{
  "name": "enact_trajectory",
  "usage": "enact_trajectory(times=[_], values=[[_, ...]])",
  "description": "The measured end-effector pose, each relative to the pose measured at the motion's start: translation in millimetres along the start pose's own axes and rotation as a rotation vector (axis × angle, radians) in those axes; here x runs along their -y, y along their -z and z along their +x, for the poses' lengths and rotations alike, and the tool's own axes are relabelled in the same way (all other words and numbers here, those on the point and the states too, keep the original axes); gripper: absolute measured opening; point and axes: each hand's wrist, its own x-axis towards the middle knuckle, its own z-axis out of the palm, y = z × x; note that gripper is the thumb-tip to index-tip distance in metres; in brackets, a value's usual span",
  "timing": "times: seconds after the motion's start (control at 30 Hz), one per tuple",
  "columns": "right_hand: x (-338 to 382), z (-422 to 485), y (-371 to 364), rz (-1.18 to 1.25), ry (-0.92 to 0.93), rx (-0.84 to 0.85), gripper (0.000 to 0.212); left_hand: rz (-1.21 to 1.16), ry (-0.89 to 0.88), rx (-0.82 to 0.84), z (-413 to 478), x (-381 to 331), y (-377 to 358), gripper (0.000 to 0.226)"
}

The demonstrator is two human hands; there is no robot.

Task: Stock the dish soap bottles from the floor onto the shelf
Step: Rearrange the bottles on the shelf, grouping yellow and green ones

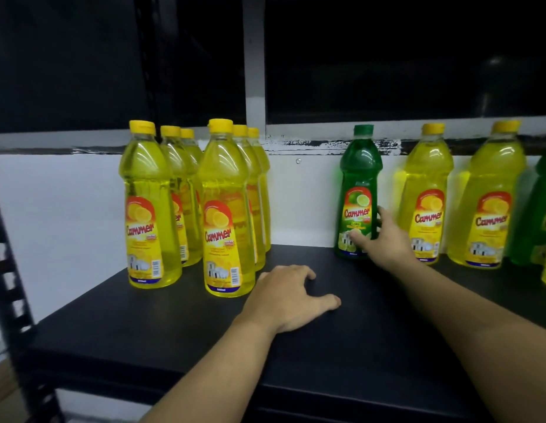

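Observation:
A green lime dish soap bottle (358, 190) stands upright at the back of the black shelf (204, 337), against the white wall. My right hand (384, 236) grips its lower body, thumb across the label and fingers round the right side. My left hand (288, 297) rests flat on the shelf board, fingers spread, holding nothing. Several yellow lemon bottles (226, 209) stand in two rows at the left. Two more yellow bottles (426, 196) stand to the right of the green one.
Another green bottle (537, 215) shows partly at the right edge. A black perforated upright (9, 264) frames the shelf's left side. A white post (255, 62) and dark space lie behind. The shelf's front edge runs close below my forearms.

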Motion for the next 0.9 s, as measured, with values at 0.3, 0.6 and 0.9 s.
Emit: enact_trajectory(times=[0.3,0.6,0.9], values=[[-6,9,-1,0.079,0.048,0.15,0.06,0.018,0.001,0.036,3,1,-1,0.069],[-8,12,-15,0.146,0.074,0.232,0.06,0.041,-0.001,0.047,3,-1,-1,0.071],[0,13,-27,0.074,0.109,0.227,0.061,0.035,-0.003,0.049,3,-1,-1,0.071]])
